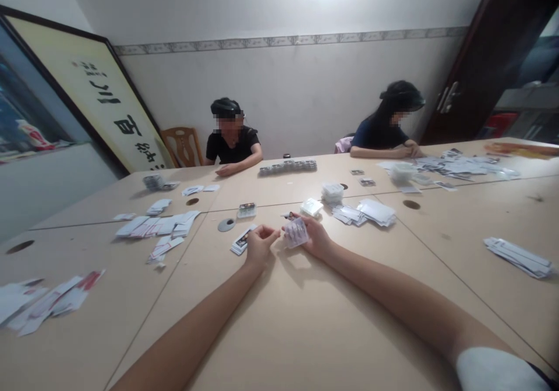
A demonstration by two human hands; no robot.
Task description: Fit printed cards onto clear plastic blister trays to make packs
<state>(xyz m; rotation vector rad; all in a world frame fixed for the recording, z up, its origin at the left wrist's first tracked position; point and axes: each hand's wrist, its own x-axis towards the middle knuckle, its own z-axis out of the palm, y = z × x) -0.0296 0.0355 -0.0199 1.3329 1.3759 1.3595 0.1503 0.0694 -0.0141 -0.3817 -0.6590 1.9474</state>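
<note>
Glossy, see-through plastic case (297,233)

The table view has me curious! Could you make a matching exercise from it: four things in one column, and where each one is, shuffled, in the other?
Things:
1. Clear plastic case
2. Stack of picture cards
3. Row of small cases
4. Framed calligraphy

Places:
A. Tilted, at the upper left of the view
B. In the person's right hand
C. Toward the far side of the table
D. Next to the person's left hand

Right pairs: 1-B, 2-D, 3-C, 4-A
</note>
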